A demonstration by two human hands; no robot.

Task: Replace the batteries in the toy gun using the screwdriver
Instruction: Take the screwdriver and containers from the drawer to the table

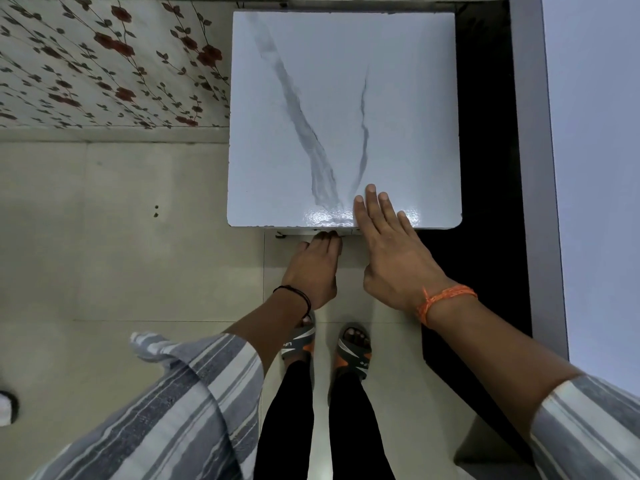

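The person stands at a small white marble-look counter (343, 116), both arms stretched forward and down.

The right hand (391, 251) lies palm-down, fingers (371, 199) straight and a little spread, their tips resting on the near edge of the counter top, thumb hanging off below the edge. Its grip is released; it holds nothing. An orange thread (446, 299) circles that wrist.

The left hand (313, 268) reaches lower, back of the hand up, its fingertips (327, 235) tucked under the counter's front lip, against the underside. Whether they are hooked round something there is hidden, so I cannot tell its grip. A black thread (294, 294) sits on that wrist.

Both forearms come out of striped grey-and-white sleeves (194, 393). Below, two feet in black-and-orange sandals (356, 351) stand on pale floor tiles (121, 237), just short of the counter.

No toy gun, batteries or screwdriver show anywhere in view; the counter top carries only the right fingertips.
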